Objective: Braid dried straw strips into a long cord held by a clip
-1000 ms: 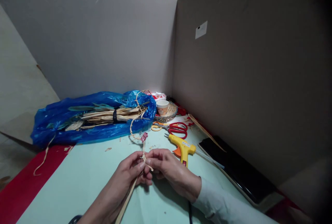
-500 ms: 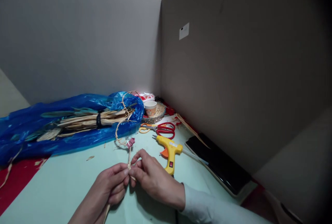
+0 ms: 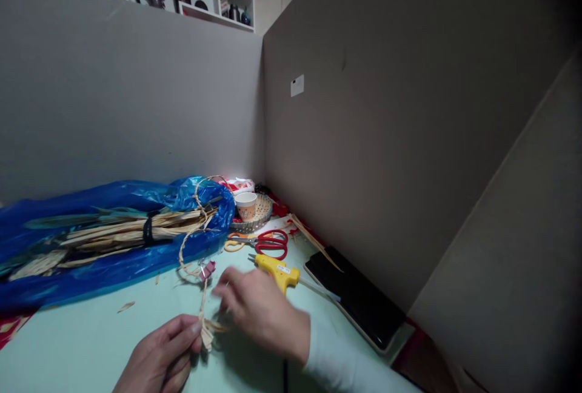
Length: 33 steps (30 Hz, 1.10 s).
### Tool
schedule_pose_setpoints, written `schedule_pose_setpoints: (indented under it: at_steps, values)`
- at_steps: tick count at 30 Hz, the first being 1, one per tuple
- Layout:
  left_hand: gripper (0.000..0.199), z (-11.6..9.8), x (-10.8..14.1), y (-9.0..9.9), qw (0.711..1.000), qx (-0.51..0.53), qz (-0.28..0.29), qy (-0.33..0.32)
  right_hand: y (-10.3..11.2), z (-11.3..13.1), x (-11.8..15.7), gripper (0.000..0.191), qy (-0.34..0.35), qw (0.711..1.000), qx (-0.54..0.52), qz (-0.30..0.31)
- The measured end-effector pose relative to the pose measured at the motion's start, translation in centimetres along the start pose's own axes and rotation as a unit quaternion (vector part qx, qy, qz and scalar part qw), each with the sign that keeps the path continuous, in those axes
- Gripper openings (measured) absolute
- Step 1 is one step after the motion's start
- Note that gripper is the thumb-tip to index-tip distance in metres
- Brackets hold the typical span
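My left hand (image 3: 166, 350) is closed, pinching a thin braid of pale dried plant strips (image 3: 203, 311) between thumb and forefinger. Loose strip ends (image 3: 207, 338) fan out just past those fingertips. Farther up, a pink clip (image 3: 208, 270) grips the braid, and the braided length beyond it curves back in a loop (image 3: 182, 253) over the blue bag. My right hand (image 3: 261, 308) hovers to the right of the braid, apart from it. Its fingers are bent and smeared by motion, so whether they hold anything is unclear.
A blue plastic bag (image 3: 113, 196) with a tied bundle of dried strips (image 3: 175, 223) lies left. Scissors with red handles (image 3: 273, 243), a yellow glue gun (image 3: 278, 270), a paper cup (image 3: 246, 206) on a woven basket (image 3: 264, 214) and a black flat object (image 3: 359, 302) lie beyond and right.
My right hand has let go of the braid and moved off it. Strip ends now spread at my left fingertips. The camera view has shifted up and right.
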<state>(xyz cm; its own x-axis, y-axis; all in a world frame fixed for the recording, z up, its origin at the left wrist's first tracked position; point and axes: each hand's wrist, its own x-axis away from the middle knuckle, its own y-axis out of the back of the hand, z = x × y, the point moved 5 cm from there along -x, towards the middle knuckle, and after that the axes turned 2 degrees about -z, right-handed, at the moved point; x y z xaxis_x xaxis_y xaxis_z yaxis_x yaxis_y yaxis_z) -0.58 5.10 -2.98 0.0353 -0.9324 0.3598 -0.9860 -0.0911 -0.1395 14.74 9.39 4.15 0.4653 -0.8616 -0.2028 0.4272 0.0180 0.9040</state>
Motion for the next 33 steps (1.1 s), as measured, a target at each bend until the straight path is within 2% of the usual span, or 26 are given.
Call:
schedule_pose_setpoints:
  at_steps: [2, 4, 7, 10, 12, 15, 18, 21, 22, 24, 25, 26, 28, 30, 33]
  values:
    - [0.036, 0.1, 0.0, 0.0, 1.0, -0.013, -0.003, -0.001, 3.1, -3.3, -1.2, 0.024, -0.107, 0.988, 0.102, -0.051]
    - [0.034, 0.1, 0.0, -0.1, 1.0, -0.022, -0.004, -0.006, 5.6, -6.5, -2.2, 0.026, -0.169, 0.973, 0.141, -0.073]
    - [0.034, 0.2, -0.2, -0.3, 0.999, -0.031, 0.004, -0.014, 7.3, -10.2, -2.9, 0.027, -0.208, 0.962, 0.17, -0.059]
    - [0.035, 0.2, -0.5, -0.3, 0.999, -0.026, -0.013, -0.03, 7.6, -11.6, -2.6, 0.03, -0.213, 0.959, 0.181, -0.054]
    - [0.034, 0.2, -0.6, -0.5, 0.999, -0.012, -0.021, -0.043, 7.6, -11.0, -2.2, 0.023, -0.203, 0.96, 0.18, -0.066]
    - [0.03, 0.0, -0.6, -0.7, 0.998, 0.02, -0.031, -0.044, 7.1, -8.5, -2.0, 0.021, -0.149, 0.974, 0.151, -0.08]
    - [0.029, -0.3, -0.3, -0.9, 0.998, 0.039, -0.037, -0.038, 6.1, -5.4, -2.0, 0.02, -0.071, 0.992, 0.076, -0.077]
    - [0.032, -0.6, 0.1, -1.0, 0.998, 0.039, -0.043, -0.037, 5.7, -3.7, -2.2, 0.018, -0.048, 0.994, 0.018, -0.1]
    - [0.033, -0.7, 0.2, -1.0, 0.997, 0.038, -0.048, -0.036, 5.6, -3.3, -2.3, 0.019, -0.041, 0.994, 0.002, -0.098]
    - [0.035, -0.7, 0.4, -0.9, 0.997, 0.035, -0.057, -0.033, 5.0, -2.5, -2.4, 0.022, -0.015, 0.994, -0.097, -0.044]
    - [0.036, -0.6, 0.4, -0.9, 0.997, 0.033, -0.064, -0.03, 4.5, -2.0, -2.3, 0.024, -0.004, 0.983, -0.182, 0.001]
    - [0.036, -0.5, 0.4, -0.8, 0.997, 0.034, -0.07, -0.028, 4.0, -1.5, -2.2, 0.025, 0.003, 0.96, -0.275, 0.048]
    - [0.037, -0.1, 0.3, -0.7, 0.995, 0.042, -0.084, -0.022, 2.7, -0.6, -1.9, 0.026, 0.006, 0.897, -0.425, 0.123]
    - [0.039, 0.2, 0.1, -0.5, 0.993, 0.057, -0.097, -0.024, 1.1, -0.3, -1.7, 0.026, 0.0, 0.861, -0.487, 0.149]
    - [0.046, 0.0, 0.1, -0.4, 0.992, 0.069, -0.097, -0.052, -1.5, -0.7, -1.6, 0.027, -0.033, 0.845, -0.512, 0.152]
